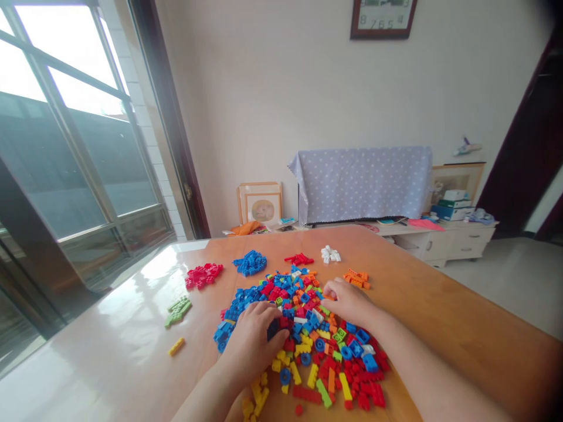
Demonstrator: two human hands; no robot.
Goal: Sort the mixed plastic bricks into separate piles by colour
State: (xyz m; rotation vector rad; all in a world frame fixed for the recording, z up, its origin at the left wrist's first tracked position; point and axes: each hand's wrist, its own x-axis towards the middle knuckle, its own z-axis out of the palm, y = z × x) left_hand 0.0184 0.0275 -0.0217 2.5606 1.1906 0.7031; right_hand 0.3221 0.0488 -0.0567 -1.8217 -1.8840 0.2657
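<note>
A large mixed pile of toy bricks (303, 346) in blue, red, yellow, green, orange and white lies on the wooden table (409, 287). Over the pile's left side is my left hand (253, 340), its fingers curled down around blue bricks with the thumb apart; what the fingertips hold, if anything, is hidden. My right hand (345, 300) reaches the pile's upper right edge, thumb and index finger bent close together at an orange brick. Whether that brick is gripped is too small to tell.
Small groups surround the pile: pinkish red (203, 275), blue (250, 263), red (299, 259), white (330, 254), orange (357, 278) and green bricks (178, 310). One yellow brick (176, 346) lies at the left. A low cabinet (448, 243) stands behind the table.
</note>
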